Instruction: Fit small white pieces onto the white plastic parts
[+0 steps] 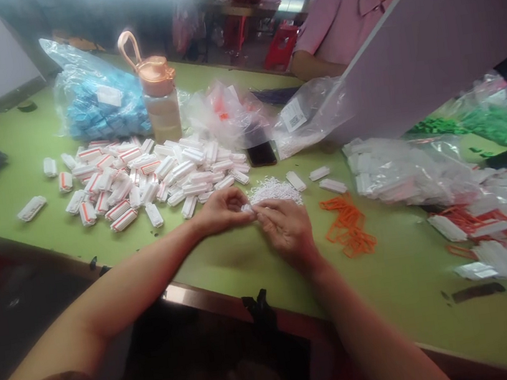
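Observation:
My left hand (224, 211) is closed, pinching a small white plastic piece (247, 208) between thumb and fingers. Meeting it from the right, my right hand (287, 228) has its thumb and fingertips pressed together at the piece's edge; whatever is between them is too small to make out. Just behind both hands lies a heap of tiny white parts (275, 189). A big pile of white rectangular plastic pieces (185, 171), some with orange strips, spreads to the left. Orange rectangular frames (350, 230) lie to the right of my right hand.
Behind the pile stand a drink bottle (163, 111) and a bag of blue pieces (102, 104). A phone (262, 155) lies near clear bags (307, 116). Bagged white pieces (402, 172) cover the right side. A person in a pink shirt (342, 14) sits across, beside a slanted panel (439, 32).

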Available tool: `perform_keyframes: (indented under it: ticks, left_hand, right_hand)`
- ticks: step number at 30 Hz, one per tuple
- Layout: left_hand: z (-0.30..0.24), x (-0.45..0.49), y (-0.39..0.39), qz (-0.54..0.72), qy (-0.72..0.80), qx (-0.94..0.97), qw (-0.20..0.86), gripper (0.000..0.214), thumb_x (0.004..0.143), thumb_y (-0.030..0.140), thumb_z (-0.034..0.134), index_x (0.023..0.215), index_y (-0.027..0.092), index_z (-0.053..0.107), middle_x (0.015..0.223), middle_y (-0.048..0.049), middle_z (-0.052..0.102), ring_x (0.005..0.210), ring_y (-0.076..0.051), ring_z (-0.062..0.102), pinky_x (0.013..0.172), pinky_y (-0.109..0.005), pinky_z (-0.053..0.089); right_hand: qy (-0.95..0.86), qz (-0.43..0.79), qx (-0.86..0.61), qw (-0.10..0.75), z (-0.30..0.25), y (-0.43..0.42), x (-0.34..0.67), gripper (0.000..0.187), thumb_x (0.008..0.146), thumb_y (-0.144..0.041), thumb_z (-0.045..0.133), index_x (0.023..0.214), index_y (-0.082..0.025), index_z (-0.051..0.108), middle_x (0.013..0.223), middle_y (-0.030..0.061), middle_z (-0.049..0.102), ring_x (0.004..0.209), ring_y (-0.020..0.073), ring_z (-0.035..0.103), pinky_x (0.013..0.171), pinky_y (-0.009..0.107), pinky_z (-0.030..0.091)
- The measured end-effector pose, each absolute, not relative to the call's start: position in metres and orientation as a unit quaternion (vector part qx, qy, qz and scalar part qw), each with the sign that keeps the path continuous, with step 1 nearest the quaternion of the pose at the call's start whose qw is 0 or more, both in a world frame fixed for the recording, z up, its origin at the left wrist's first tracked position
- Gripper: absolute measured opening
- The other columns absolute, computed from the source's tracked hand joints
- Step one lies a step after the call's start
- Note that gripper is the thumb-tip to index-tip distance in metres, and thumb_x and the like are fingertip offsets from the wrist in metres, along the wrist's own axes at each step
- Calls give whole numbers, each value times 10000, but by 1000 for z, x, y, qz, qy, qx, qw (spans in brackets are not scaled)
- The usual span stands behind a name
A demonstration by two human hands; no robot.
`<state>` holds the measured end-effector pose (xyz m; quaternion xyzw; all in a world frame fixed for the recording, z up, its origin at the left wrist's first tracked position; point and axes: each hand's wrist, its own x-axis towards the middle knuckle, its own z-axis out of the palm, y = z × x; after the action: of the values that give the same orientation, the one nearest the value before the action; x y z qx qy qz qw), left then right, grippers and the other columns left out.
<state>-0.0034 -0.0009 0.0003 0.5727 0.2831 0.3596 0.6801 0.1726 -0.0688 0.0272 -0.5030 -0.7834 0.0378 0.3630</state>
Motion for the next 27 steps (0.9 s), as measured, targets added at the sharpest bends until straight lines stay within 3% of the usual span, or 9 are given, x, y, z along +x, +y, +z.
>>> perform_keyframes:
  ticks: [4, 6, 9, 13, 18, 22, 27]
  left_hand:
    - [-2, -3, 0, 346, 287, 577, 682, 398, 622, 294, 809, 841, 132, 518, 661, 40, 583, 574, -40, 542, 545, -170, 401]
    - [-2, -3, 1, 342, 294, 583, 676, 398, 633, 300, 802, 851, 137, 511, 655, 47, 569, 567, -39, 530, 529, -164, 378]
    - [-2, -4, 1, 340, 294, 595, 666, 400, 637, 299, 798, 862, 138, 510, 649, 54, 545, 553, -30, 494, 507, -158, 341]
    - [-2, -3, 2, 341, 294, 599, 662, 399, 629, 295, 799, 857, 135, 514, 658, 54, 537, 555, -26, 479, 516, -162, 339]
    - [-2, -3, 2, 350, 291, 592, 665, 400, 619, 285, 805, 856, 137, 518, 654, 62, 528, 557, -26, 484, 522, -164, 344]
    - [-1, -2, 2, 356, 282, 580, 677, 395, 613, 263, 807, 853, 131, 522, 688, 50, 560, 589, -28, 518, 566, -169, 393]
    - [-2, -4, 3, 353, 288, 579, 676, 387, 627, 269, 803, 866, 133, 531, 680, 46, 567, 595, -33, 528, 557, -164, 395]
  right_hand:
    - [-693, 152, -556, 432, 39, -61, 205, 294, 933, -387, 476, 996, -223, 711, 1018, 59, 704, 952, 189, 637, 809, 352, 483]
    - [-683, 139, -596, 398, 42, -60, 227, 287, 887, -434, 529, 897, -219, 720, 894, 49, 713, 838, 194, 642, 729, 343, 484]
    - [-703, 105, -646, 279, 40, -67, 249, 271, 840, -447, 573, 779, -225, 716, 763, 34, 706, 706, 192, 615, 630, 327, 440]
    - [-714, 55, -674, 183, 26, -78, 247, 254, 848, -415, 553, 772, -236, 715, 800, 37, 722, 747, 211, 623, 621, 324, 393]
    - [-710, -1, -685, 165, 14, -75, 233, 238, 848, -391, 545, 772, -229, 701, 793, 47, 702, 743, 210, 606, 611, 317, 349]
    - [-715, 54, -677, 165, 19, -68, 234, 187, 824, -372, 584, 767, -228, 689, 766, 32, 685, 677, 179, 583, 580, 292, 336]
    - [-717, 102, -673, 151, 25, -65, 239, 152, 810, -347, 602, 770, -229, 689, 820, 31, 694, 744, 191, 604, 616, 301, 371]
